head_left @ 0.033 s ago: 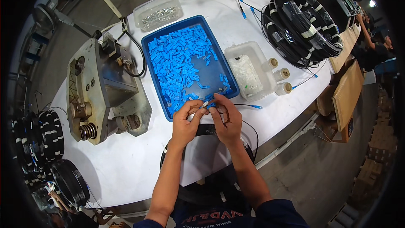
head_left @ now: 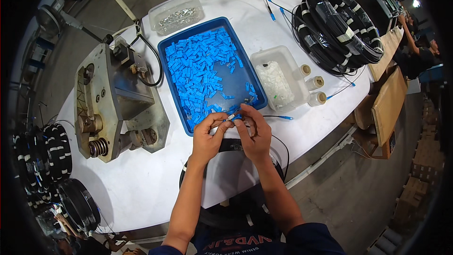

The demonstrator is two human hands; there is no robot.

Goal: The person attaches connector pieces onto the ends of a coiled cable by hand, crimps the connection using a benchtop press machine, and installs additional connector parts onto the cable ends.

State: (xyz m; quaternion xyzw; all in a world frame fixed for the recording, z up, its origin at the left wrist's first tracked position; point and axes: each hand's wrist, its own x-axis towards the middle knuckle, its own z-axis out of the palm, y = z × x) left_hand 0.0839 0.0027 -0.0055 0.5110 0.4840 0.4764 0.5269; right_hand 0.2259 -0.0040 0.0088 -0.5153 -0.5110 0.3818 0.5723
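Observation:
Close together at the near edge of the blue tray [head_left: 166, 92], my two hands meet over a small blue and white cable connector [head_left: 230, 116]. My left hand [head_left: 207, 134] pinches it from the left between thumb and fingers. From the right, my right hand [head_left: 255, 134] has its thumb and bent index finger closed on the same connector. The fingers hide much of it. Many loose blue connector housings [head_left: 193, 66] fill the tray, mostly on its left side. Below my hands, a coil of black cable [head_left: 230, 145] lies at the table's front edge, and a blue-tipped cable end [head_left: 286, 118] sticks out to the right.
A metal press [head_left: 118, 97] stands left of the tray. Clear plastic boxes [head_left: 178, 12] of small parts sit behind and right of it. Small rolls [head_left: 315, 83], a large black cable coil [head_left: 339, 28] and stacked coils [head_left: 49, 151] surround the table [head_left: 321, 123]. Other people work at the edges.

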